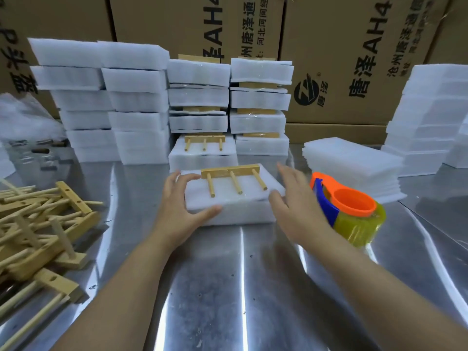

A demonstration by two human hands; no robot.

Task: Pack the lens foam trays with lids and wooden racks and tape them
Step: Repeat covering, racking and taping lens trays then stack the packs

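Note:
A white foam tray pack (235,209) lies on the metal table in front of me, with a wooden rack (231,177) of three pegs lying flat on its lid. My left hand (181,201) grips the pack's left corner, thumb along the front edge. My right hand (291,198) hovers at the pack's right side with its fingers spread, touching or nearly touching the foam. An orange and blue tape dispenser (349,211) with yellowish tape stands just right of that hand.
A second pack with a rack (205,144) lies just behind. Stacks of foam trays (106,97) and finished packs (258,102) stand at the back before cardboard boxes. Thin foam lids (352,163) are piled right. Loose wooden racks (43,224) are heaped left.

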